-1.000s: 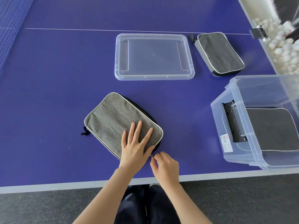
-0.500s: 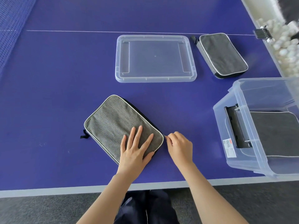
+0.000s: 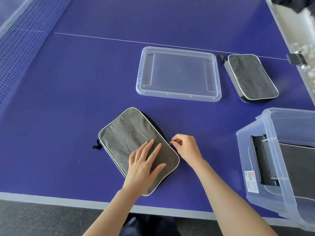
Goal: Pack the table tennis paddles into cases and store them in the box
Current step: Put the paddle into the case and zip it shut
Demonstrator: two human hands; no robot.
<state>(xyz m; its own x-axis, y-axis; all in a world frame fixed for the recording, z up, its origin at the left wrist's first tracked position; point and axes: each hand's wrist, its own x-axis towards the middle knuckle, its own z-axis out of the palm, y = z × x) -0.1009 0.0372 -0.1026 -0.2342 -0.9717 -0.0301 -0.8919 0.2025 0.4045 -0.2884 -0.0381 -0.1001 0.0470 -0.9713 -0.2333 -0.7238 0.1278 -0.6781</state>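
A grey paddle case (image 3: 129, 137) with pale piping lies flat on the blue table near the front edge. My left hand (image 3: 144, 166) presses flat on its near corner, fingers straight and spread. My right hand (image 3: 185, 147) pinches the zipper pull at the case's right edge. A second grey case (image 3: 250, 77) lies at the back right. The clear plastic box (image 3: 265, 150) stands at the right front edge, with a dark case (image 3: 296, 169) lying inside it. No bare paddle is visible.
The box's clear lid (image 3: 179, 74) lies upside down in the middle of the table, left of the second case. The net (image 3: 18, 53) runs along the left. A container of white balls (image 3: 306, 48) sits beyond the table's right edge.
My right hand has drawn the zipper pull from the case's near corner up along its right edge. My left hand stays pressed on the case.
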